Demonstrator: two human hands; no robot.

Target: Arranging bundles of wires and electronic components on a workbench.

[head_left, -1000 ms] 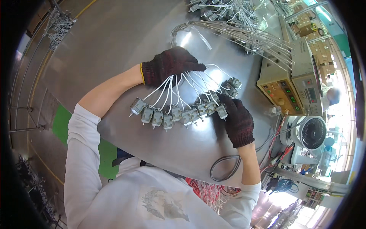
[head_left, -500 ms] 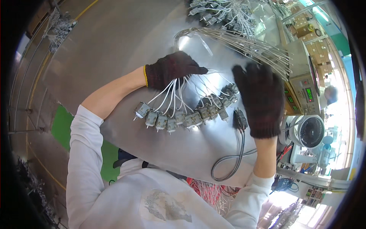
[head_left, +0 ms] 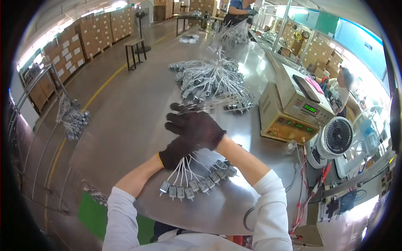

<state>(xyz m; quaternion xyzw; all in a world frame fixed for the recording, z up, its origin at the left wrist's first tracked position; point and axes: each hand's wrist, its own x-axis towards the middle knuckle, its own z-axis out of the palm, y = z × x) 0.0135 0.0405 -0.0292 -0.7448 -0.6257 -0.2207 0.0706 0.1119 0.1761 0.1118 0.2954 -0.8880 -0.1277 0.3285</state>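
Left hand (head_left: 175, 153) closed around one gathered bunch of white cords (head_left: 182, 168), plugs (head_left: 193, 185) fanned out on the grip's near side. Right hand (head_left: 202, 128) crosses above, fingers spread, hold unclear. Beyond lies a larger heap (head_left: 211, 78).

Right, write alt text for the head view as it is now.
A gloved left hand grips white wires fanning out to grey blocks on a metal table, with the gloved right hand crossing over it. Beyond lies a wired pile; stacked instruments and a fan stand rightward.
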